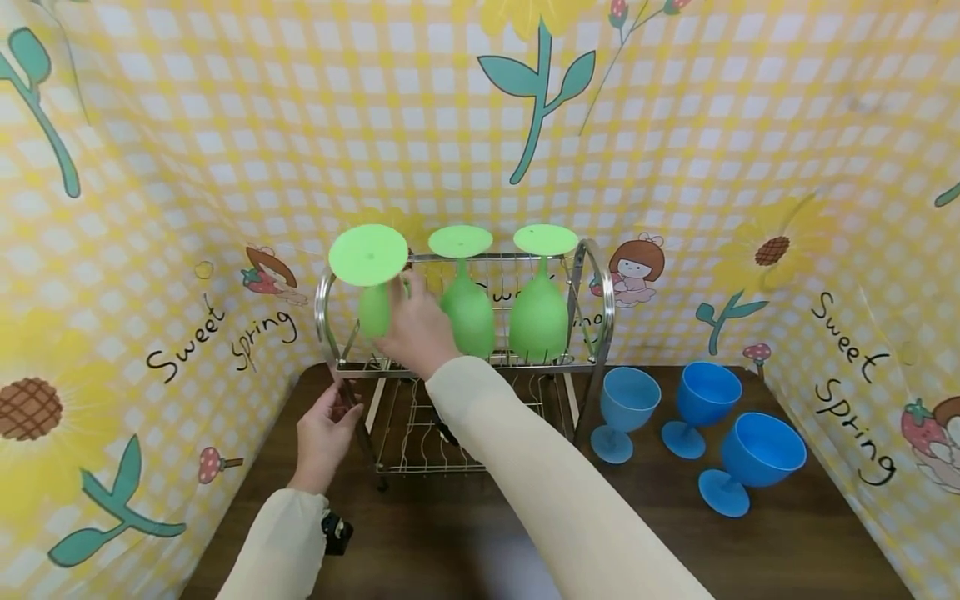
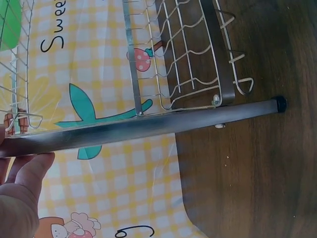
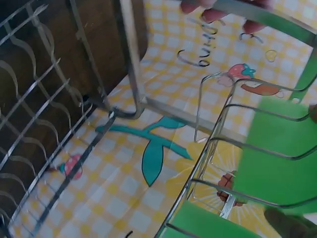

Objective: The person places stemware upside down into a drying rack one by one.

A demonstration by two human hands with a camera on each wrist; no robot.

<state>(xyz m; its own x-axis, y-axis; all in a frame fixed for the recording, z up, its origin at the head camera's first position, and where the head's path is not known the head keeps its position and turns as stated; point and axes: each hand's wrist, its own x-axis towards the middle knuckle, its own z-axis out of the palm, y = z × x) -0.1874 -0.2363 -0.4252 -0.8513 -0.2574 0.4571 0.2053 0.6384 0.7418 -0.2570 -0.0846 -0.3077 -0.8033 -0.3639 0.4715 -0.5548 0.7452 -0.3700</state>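
Note:
A two-tier metal dish rack [image 1: 468, 367] stands on the table. My left hand [image 1: 326, 433] grips its left front post [image 2: 124, 131], fingers and thumb on either side of the bar in the left wrist view. My right hand [image 1: 423, 329] holds a green goblet [image 1: 367, 254], turned upside down at the left end of the upper tier. In the right wrist view this goblet's green bowl [image 3: 277, 153] shows behind the wires. To its right, a middle green goblet [image 1: 472, 321] and a right green goblet [image 1: 540, 321] sit inverted in the same tier, bases up.
Right of the rack, a lighter blue goblet [image 1: 630, 400] and two deeper blue goblets, one at the back [image 1: 708, 396] and one nearer [image 1: 761, 450], stand upright on the dark wooden table [image 1: 600, 533]. Checkered cloth [image 1: 300, 125] surrounds the table at the back and sides.

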